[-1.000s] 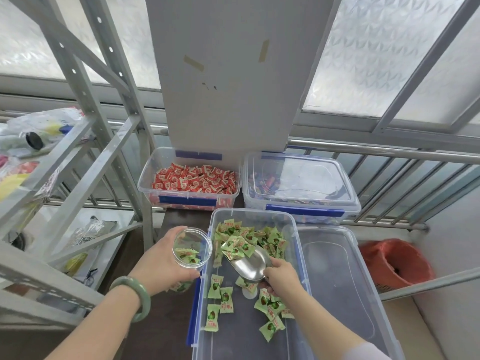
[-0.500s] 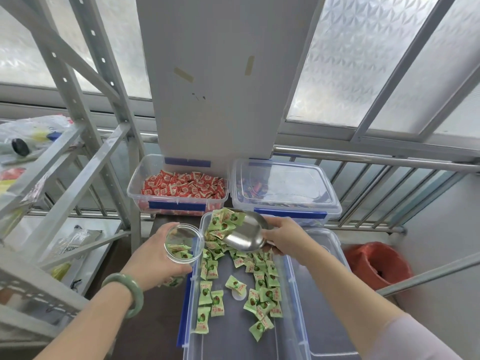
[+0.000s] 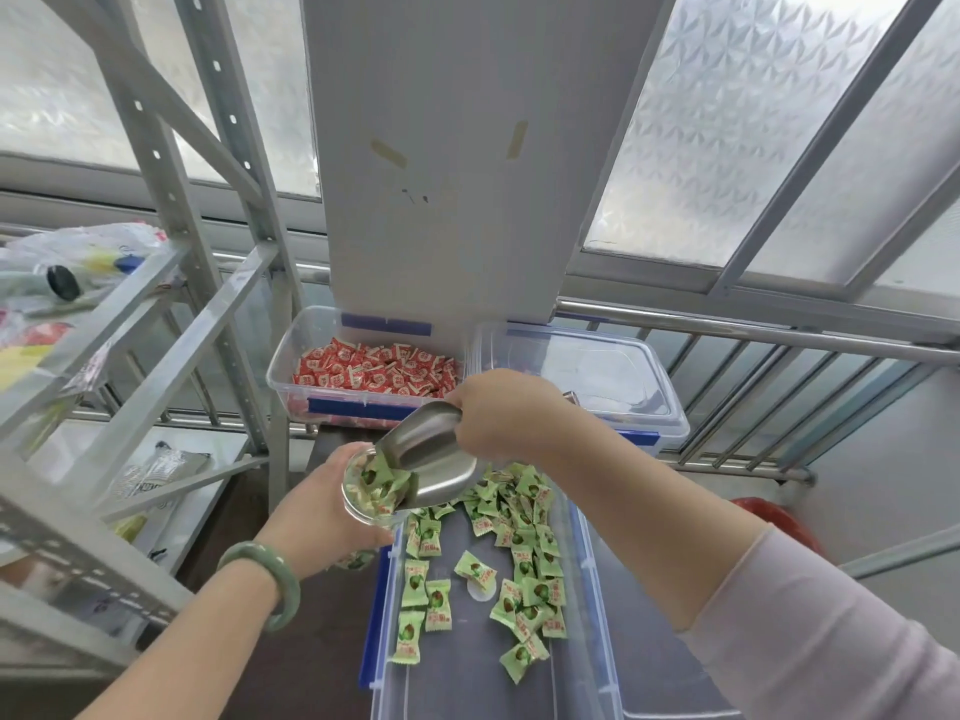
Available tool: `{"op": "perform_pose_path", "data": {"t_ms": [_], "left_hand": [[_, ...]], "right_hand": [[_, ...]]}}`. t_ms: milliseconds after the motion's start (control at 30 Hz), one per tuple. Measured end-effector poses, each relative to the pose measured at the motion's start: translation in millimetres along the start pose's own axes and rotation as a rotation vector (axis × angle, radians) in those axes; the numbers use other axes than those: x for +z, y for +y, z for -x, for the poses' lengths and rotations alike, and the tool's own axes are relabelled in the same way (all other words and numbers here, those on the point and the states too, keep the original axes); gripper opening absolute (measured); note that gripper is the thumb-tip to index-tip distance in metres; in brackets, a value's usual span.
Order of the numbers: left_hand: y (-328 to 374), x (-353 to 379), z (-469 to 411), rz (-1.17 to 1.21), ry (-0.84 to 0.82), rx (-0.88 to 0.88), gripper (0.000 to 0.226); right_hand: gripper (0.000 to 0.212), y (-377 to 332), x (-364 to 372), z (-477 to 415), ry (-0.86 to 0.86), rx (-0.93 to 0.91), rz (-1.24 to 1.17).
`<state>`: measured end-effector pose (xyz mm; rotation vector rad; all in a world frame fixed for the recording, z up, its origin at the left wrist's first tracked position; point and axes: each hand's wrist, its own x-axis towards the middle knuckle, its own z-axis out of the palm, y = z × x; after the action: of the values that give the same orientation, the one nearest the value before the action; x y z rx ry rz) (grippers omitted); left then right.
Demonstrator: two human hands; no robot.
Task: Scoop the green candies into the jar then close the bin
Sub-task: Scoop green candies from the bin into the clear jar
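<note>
My left hand [image 3: 319, 527] holds a small clear jar [image 3: 371, 491] at the left rim of the open clear bin [image 3: 387, 641]. Green wrapped candies [image 3: 519, 563] lie scattered on the bin's floor. My right hand [image 3: 501, 415] grips the handle of a metal scoop [image 3: 426, 459], tilted down with its mouth at the jar's opening. Green candies fill the top of the jar. The bin's clear lid [image 3: 654, 662] lies just right of the bin, partly under my right arm.
Behind the bin stand an open bin of red candies [image 3: 374, 374] and a lidded clear bin [image 3: 576, 371]. A metal shelving rack [image 3: 171, 314] with bags rises at left. A railing [image 3: 753, 356] and a red basket [image 3: 774, 517] are at right.
My right hand lifted the loaded scoop out of the bin, swung it left and tipped it into the jar. The jar now holds more green candies. The left hand stayed nearly in place.
</note>
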<state>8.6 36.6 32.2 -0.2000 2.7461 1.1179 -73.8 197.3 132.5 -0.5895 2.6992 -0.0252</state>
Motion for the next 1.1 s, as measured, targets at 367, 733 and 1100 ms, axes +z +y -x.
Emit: {"op": "perform_pose_path", "data": {"t_ms": [367,733,1100], "left_hand": [[-13,3,-5,0.028,0.017,-0.041,0.093],[-31,13,-16,0.035,0.04,-0.058,0.101],[-29,16,-22,0.017,0.026,-0.054,0.097]], "right_hand": [[0.028,6,-8,1,0.053,0.031,0.041],[0.024,86,31,-16,-0.18,0.428,-0.046],[0.031,93,104,-30,-0.482,0.589,-0.243]]}}
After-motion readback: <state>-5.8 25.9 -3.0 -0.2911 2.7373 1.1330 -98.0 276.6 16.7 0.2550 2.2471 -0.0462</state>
